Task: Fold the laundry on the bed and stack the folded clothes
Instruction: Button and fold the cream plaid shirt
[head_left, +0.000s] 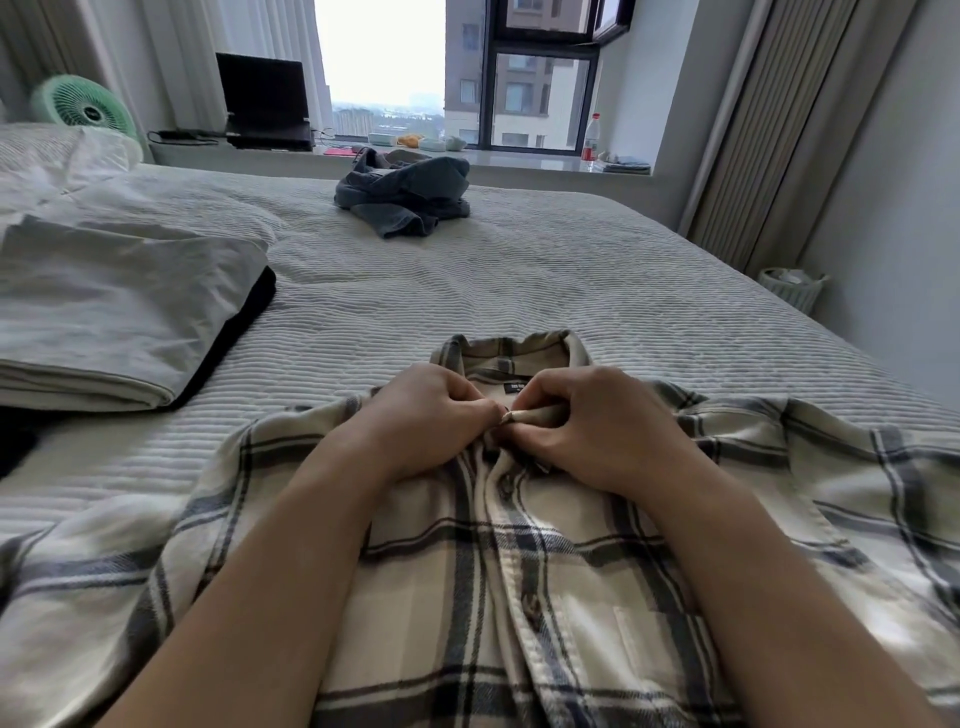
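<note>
The plaid shirt (519, 545) lay face up on the bed (519, 270), its long axis running six to twelve o'clock, collar away from the person. Both hands met at the placket just below the collar: the left hand (421, 415) and right hand (587, 421) each pinched an edge, seemingly buttoning. A crumpled denim garment (405, 195) waited at twelve o'clock, well apart.
</note>
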